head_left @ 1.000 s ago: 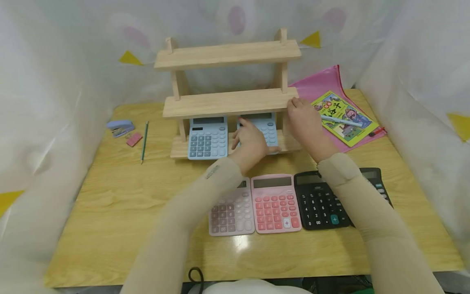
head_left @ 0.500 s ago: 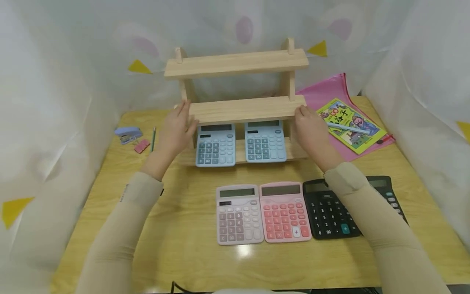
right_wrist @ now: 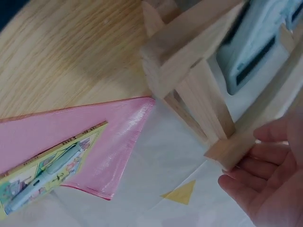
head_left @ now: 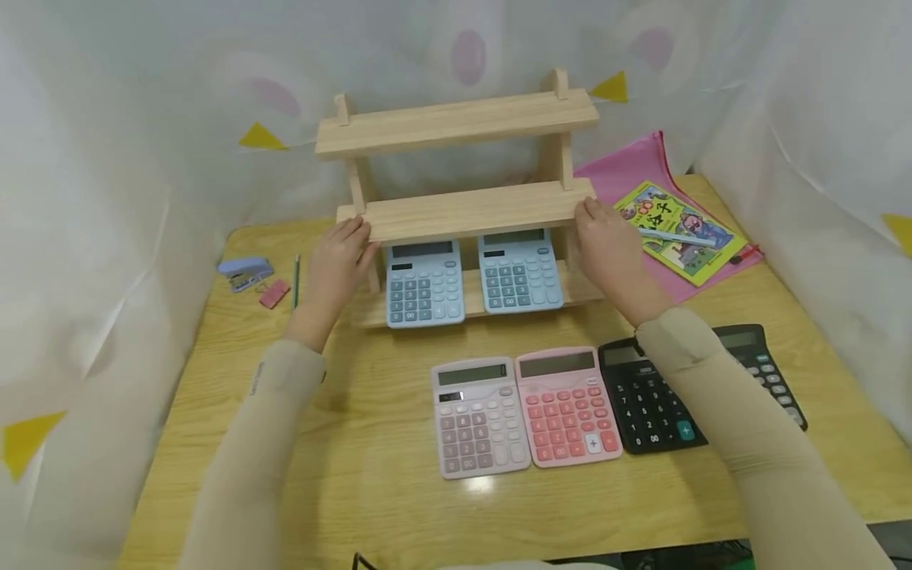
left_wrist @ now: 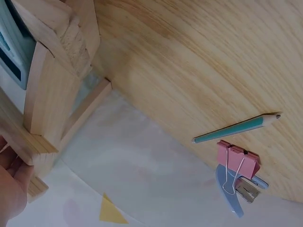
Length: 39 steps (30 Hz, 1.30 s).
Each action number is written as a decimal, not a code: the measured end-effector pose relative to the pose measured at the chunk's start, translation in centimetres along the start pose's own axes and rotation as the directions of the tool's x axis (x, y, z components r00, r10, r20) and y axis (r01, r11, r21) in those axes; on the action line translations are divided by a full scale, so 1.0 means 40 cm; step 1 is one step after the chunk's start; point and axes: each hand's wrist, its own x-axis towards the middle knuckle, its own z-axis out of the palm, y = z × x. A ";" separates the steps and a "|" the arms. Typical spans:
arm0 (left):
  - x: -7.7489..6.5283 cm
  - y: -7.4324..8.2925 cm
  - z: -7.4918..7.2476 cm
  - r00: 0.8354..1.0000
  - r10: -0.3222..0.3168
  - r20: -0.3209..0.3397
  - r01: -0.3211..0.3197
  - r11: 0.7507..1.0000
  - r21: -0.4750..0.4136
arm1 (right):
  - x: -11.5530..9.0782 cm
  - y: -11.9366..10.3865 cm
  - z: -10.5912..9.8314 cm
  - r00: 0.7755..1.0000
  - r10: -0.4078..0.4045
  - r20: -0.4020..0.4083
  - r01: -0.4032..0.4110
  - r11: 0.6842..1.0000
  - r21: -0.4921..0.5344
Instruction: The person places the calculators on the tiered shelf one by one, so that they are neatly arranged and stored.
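A three-tier wooden shelf rack [head_left: 470,207] stands at the back of the table. My left hand [head_left: 333,265] grips the left end of its middle board, and my right hand [head_left: 613,253] grips the right end. In the right wrist view, the right hand's fingers [right_wrist: 265,163] curl round the board's end. Only part of the left hand [left_wrist: 12,189] shows in the left wrist view, at the board's edge. On the bottom board, below and between my hands, two light blue calculators lean: one on the left [head_left: 425,297], one on the right [head_left: 522,281].
Nearer me lie a pale lilac calculator [head_left: 480,427], a pink calculator [head_left: 566,416] and black ones [head_left: 644,408], partly under my right sleeve. A stapler [head_left: 245,269], pink binder clip [head_left: 274,294] and pencil [head_left: 295,281] lie left; a booklet [head_left: 701,265] on a pink pouch [head_left: 613,170] lies right.
My left hand has left the right blue calculator and moved left to the middle board's left end. My right hand has stayed at the right end. The head view has shifted slightly.
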 end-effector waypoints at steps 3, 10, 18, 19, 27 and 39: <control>0.003 0.003 0.006 1.000 -0.008 0.025 0.008 1.000 0.001 | -0.032 0.025 -0.036 0.993 0.029 0.115 -0.042 0.993 0.107; -0.005 -0.011 0.006 0.999 -0.032 0.009 0.032 1.000 0.000 | -0.258 0.160 -0.160 0.961 0.179 0.212 -0.218 0.960 0.175; -0.016 -0.029 -0.012 0.998 -0.026 -0.056 0.027 0.999 0.020 | -0.498 0.266 -0.136 0.797 0.353 0.490 -0.448 0.889 0.089; -0.014 -0.027 -0.010 0.998 -0.016 -0.058 0.018 1.000 0.020 | -0.513 0.268 -0.129 0.774 0.367 0.517 -0.471 0.878 0.083; 0.006 -0.007 0.002 1.000 0.002 0.007 -0.003 1.000 0.021 | -0.562 0.267 -0.100 0.704 0.396 0.589 -0.508 0.861 0.029; 0.001 -0.011 0.007 1.000 -0.007 -0.004 0.007 1.000 0.029 | -0.566 0.292 -0.111 0.661 0.405 0.632 -0.524 0.852 0.003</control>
